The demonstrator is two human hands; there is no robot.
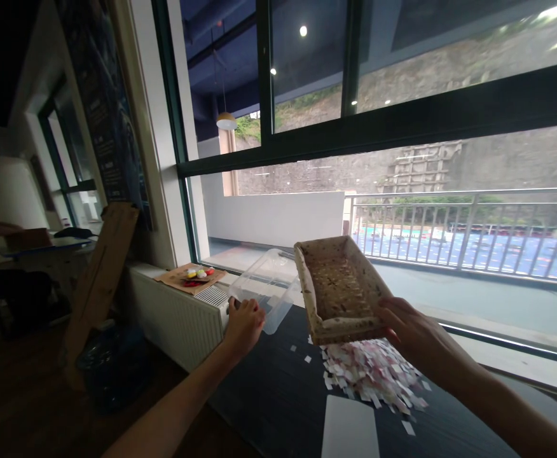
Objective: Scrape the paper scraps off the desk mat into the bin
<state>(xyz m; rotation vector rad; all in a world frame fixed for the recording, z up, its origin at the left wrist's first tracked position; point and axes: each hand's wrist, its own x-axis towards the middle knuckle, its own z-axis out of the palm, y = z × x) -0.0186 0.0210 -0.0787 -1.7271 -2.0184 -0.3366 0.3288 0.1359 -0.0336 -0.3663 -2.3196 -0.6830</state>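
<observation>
Handling two containers at once over a dark counter (271,385) beside a large window (307,63): in the left grip (246,323), a clear plastic box (278,310); in the right grip (400,321), a rectangular basket (338,289) with pale, cloth-like sides. Judging by the pose, at the stage of placing the containers around a heap of paper slips (374,372), with the basket not yet set down. Calling next, it seems, for a steady right grip, a controlled tilt and care not to brush the loose slips. Clenched at left around the near edge of the box; grasping at right the basket's near right corner. Seen ahead and to the right of the left grip, the box; to the left of the right grip and beyond it, the basket, raised and tipped to show its inside. Impossible to tell: whether touching or just apart, box and basket.
</observation>
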